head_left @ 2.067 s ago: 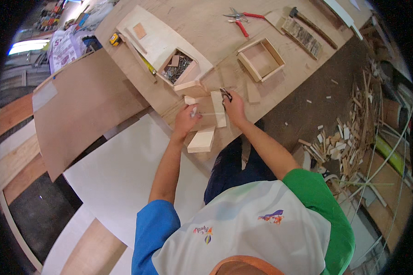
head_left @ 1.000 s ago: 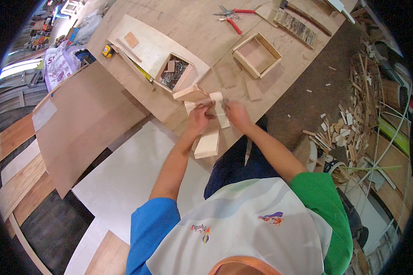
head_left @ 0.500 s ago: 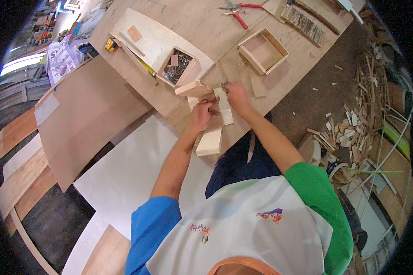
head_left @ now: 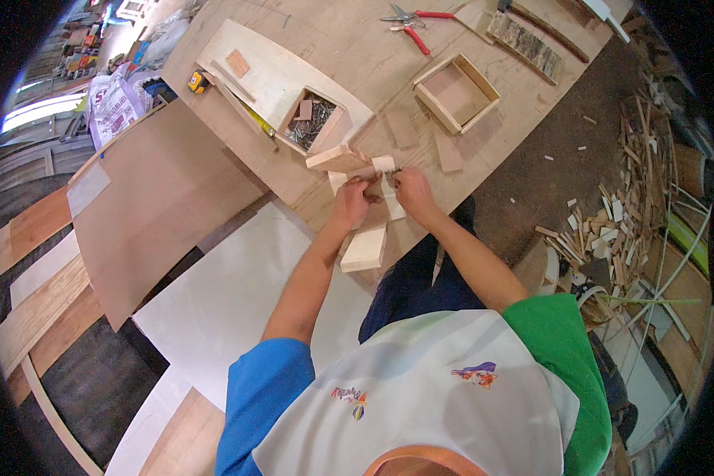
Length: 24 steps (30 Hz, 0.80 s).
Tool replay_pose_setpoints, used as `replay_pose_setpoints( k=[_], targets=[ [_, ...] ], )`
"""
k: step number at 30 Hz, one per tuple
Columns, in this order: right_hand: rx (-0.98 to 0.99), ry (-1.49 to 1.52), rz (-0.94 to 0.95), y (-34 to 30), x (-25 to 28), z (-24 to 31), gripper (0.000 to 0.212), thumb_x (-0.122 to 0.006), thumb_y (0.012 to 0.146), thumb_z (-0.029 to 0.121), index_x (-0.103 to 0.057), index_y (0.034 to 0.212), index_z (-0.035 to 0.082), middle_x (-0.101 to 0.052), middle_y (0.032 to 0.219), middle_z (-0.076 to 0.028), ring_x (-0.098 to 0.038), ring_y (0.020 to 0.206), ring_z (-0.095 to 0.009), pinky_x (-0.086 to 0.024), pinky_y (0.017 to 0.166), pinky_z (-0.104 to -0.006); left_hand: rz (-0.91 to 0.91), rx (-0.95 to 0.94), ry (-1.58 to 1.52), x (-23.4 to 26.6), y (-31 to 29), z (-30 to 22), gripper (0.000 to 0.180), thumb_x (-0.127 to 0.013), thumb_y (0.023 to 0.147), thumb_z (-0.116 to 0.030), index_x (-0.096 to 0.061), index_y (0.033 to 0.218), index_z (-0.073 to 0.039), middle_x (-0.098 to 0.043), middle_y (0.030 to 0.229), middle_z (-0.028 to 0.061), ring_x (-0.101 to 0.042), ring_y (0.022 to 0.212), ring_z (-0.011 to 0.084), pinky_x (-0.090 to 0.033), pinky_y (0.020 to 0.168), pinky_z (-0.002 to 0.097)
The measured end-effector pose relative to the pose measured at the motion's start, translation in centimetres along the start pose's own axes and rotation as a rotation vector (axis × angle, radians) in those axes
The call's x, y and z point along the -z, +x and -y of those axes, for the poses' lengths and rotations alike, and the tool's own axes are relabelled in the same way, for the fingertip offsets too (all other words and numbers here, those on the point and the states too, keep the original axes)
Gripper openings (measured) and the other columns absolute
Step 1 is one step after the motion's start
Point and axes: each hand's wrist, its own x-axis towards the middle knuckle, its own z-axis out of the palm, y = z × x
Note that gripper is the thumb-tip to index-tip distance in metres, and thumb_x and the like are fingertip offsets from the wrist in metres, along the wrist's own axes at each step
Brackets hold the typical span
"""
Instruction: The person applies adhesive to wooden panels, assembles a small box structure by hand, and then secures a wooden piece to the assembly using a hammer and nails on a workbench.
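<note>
On the worktop (head_left: 349, 47), by its near corner, a strip (head_left: 383, 164) is being overlapped by the left hand (head_left: 355, 198), its grip unclear. A dark tool (head_left: 394, 173), clasped in the right hand (head_left: 412, 189), is being shifted from the far end toward mid-strip, work being redirected there.

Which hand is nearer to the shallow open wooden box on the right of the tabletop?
Right. The right hand is below the box and slightly left of it in view; the left hand is lower and farther left.
</note>
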Motion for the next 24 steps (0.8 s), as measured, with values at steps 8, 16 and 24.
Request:
replay_pose_setpoints(
  k=[8,16,24],
  targets=[
    [0.107,0.002,-0.307,2.4,0.0,0.1,0.010,-0.057,0.073,-0.001,-0.065,0.078,0.001,-0.059,0.081,-0.016,-0.057,0.082,-0.036,-0.046,0.074,-0.0435,0.075,0.066,0.032,0.0,0.0,0.7,0.058,-0.078,0.064,-0.032,-0.064,0.119,-0.020,-0.063,0.090,0.0146,-0.060,0.091,0.0321,-0.048,0.079,0.0412],
    [0.073,0.060,-0.112,-1.4,0.6,-0.2,0.017,-0.051,0.077,-0.002,-0.063,0.089,0.001,-0.059,0.087,-0.020,-0.055,0.087,-0.038,-0.046,0.076,-0.0463,0.010,0.021,-0.041,-0.6,-0.6,0.5,0.066,-0.078,0.064,-0.031,-0.058,0.127,-0.023,-0.062,0.093,0.0135,-0.060,0.091,0.0317,-0.049,0.079,0.0407],
    [0.127,0.030,-0.148,-0.3,-1.1,-0.6,0.025,-0.052,0.074,-0.003,-0.065,0.095,0.003,-0.063,0.083,-0.019,-0.056,0.085,-0.037,-0.047,0.075,-0.0453,-0.032,0.003,-0.003,-0.6,-0.5,1.0,0.067,-0.077,0.065,-0.029,-0.057,0.128,-0.029,-0.063,0.094,0.0136,-0.061,0.090,0.0309,-0.049,0.078,0.0394]
  ],
)
